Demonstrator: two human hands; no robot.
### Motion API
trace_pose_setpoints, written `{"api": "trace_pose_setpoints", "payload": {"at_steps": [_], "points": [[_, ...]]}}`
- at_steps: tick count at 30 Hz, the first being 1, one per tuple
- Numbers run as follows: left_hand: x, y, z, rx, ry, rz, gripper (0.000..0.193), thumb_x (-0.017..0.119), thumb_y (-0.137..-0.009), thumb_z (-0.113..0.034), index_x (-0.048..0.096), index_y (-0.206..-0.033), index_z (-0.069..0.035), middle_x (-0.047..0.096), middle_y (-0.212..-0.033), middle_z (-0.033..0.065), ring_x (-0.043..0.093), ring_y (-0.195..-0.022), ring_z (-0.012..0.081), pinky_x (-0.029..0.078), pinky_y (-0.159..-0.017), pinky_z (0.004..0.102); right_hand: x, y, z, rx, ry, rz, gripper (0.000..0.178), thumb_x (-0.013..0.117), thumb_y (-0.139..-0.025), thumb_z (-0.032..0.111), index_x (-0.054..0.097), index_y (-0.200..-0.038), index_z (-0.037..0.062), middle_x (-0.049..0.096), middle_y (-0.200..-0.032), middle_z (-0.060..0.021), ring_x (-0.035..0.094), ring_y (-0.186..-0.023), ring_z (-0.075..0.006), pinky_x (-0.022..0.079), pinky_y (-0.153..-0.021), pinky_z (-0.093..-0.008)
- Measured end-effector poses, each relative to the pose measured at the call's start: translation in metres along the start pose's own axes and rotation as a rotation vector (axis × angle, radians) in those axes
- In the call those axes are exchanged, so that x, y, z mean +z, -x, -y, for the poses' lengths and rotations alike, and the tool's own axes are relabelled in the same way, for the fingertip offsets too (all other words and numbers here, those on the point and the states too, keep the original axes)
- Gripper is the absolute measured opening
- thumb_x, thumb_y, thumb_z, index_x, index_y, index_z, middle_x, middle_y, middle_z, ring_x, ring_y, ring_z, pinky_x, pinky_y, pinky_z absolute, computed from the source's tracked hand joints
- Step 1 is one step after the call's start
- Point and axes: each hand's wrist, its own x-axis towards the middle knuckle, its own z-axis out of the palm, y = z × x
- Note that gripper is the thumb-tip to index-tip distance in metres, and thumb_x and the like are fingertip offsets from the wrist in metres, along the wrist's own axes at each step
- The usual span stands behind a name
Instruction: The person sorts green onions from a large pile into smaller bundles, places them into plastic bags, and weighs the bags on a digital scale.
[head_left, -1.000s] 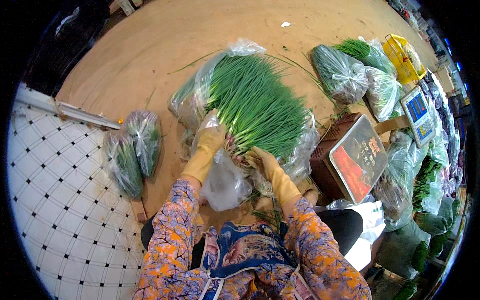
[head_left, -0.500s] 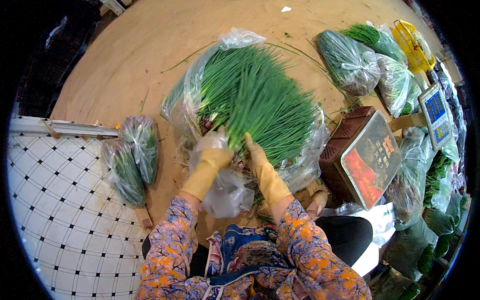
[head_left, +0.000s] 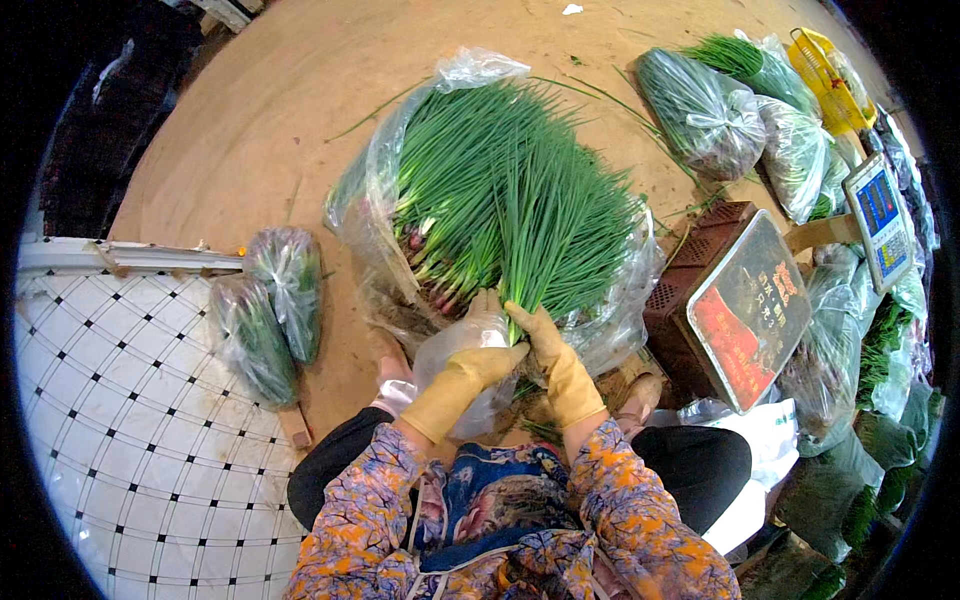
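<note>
Gripping low on a bundle of green onions, the right hand, in a yellow rubber glove, has its grip pressed together around the stalks just above the roots. Beside it, touching, the left hand, gloved alike, pinches a small clear plastic bag held against the same stalks. The bundle lies on a large clear plastic sheet spread over the brown floor, leaves fanning away from the person. Two bagged bunches of greens lie to the left by the tiled floor. A brown crate with a dark tray stands to the right.
</note>
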Motion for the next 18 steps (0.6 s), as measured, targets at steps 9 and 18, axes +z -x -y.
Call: {"api": "trace_pose_setpoints", "payload": {"at_steps": [9,18], "points": [[-0.057,0.019,-0.044,-0.220,0.674,-0.138,0.058,0.048,-0.081,-0.040,0.038,-0.120,0.002,0.043,-0.120,0.0174,0.039,-0.113,0.0294,0.029,-0.096,0.0345,-0.012,0.040,0.020,0.058,-0.241,0.230,0.046,0.061,-0.072,0.020,0.048,-0.113,0.0040,0.058,-0.096,-0.0060,0.055,-0.084,-0.0163,0.046,-0.067,-0.0273],[-0.189,0.122,-0.062,-0.445,1.404,0.149,0.042,0.043,-0.085,-0.019,0.036,-0.122,-0.001,0.060,-0.072,0.0159,0.055,-0.043,0.0173,0.045,-0.041,0.0244,-0.010,0.100,0.075,-0.502,-0.399,0.280,0.073,0.063,-0.071,0.032,0.027,-0.128,0.0042,0.042,-0.122,-0.0150,0.048,-0.103,-0.0231,0.042,-0.086,-0.0357]]}}
